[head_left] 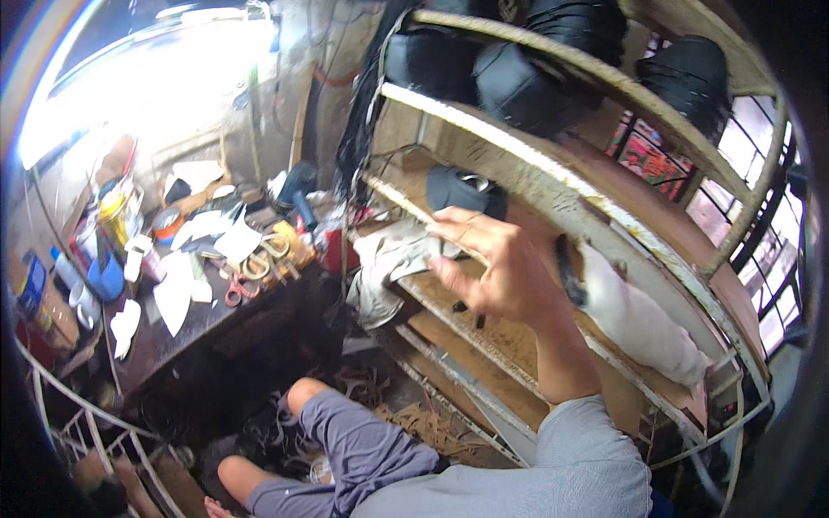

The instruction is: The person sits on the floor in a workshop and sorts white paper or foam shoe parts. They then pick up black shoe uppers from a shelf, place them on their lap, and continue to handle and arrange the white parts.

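My right hand (492, 263) is raised in front of a metal-framed shelf rack, thumb and fingers apart and nothing visible between them. Behind its fingertips, a dark grey-blue item (453, 192) shaped like a cap lies on the middle shelf. A pale grey cloth (389, 268) drapes over the shelf edge beside the hand. To the right of my wrist, a white animal with a dark patch, seemingly a cat (639, 319), lies along a shelf. Only a bit of my left hand (216, 508) shows at the lower edge, by my knee; its fingers are mostly hidden.
Black shoes (518, 86) fill the upper shelf (553, 164). At left, a dark worktable (194, 332) carries white cut pieces, red-handled scissors (237, 291), tape rolls (256, 265) and a blue cup (105, 276). Scraps (432, 432) litter the floor. A metal frame (86, 410) stands lower left.
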Demonstrator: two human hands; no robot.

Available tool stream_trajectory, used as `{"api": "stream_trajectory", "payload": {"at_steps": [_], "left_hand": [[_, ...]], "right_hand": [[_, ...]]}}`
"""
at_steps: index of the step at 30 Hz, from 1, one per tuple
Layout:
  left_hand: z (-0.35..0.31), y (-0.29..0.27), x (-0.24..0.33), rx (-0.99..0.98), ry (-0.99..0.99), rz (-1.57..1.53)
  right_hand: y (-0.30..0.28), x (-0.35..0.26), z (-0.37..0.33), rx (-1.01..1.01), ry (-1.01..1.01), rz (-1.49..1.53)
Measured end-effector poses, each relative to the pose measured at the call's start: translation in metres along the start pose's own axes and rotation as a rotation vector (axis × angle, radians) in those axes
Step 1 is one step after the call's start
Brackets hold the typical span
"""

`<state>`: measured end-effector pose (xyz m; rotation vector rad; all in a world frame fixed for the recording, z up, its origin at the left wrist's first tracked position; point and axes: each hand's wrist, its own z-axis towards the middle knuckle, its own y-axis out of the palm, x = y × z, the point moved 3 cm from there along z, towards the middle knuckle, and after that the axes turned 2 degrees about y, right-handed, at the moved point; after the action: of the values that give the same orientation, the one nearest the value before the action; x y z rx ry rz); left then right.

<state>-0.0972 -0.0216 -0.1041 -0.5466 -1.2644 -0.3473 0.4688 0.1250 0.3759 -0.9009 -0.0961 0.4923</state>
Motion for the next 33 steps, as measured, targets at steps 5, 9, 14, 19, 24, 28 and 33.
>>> {"api": "stream_trajectory", "payload": {"at_steps": [5,9,14,19,24,28,33], "left_hand": [[0.009,0.066,0.137,-0.102,0.479,0.124],[-0.022,0.096,0.214,-0.333,0.462,-0.016],[-0.054,0.099,0.232,-0.634,0.404,0.454],[-0.055,0.121,0.182,-0.717,0.466,0.341],[-0.052,0.127,0.127,-0.739,0.485,0.292],[-0.053,0.126,0.11,-0.74,0.494,0.273],[-0.058,0.121,0.112,-0.762,0.433,0.301]], "right_hand": [[-0.001,0.122,-0.007,-0.082,0.439,-0.279],[0.008,0.164,-0.013,-0.25,0.521,-0.145],[-0.029,0.102,-0.014,-0.231,0.361,-0.211],[-0.104,0.021,0.001,0.07,0.072,-0.261],[-0.103,0.027,0.006,-0.064,0.193,-0.086],[-0.052,0.08,0.01,-0.161,0.233,-0.456],[-0.004,0.148,0.017,-0.284,0.391,-0.149]]}}
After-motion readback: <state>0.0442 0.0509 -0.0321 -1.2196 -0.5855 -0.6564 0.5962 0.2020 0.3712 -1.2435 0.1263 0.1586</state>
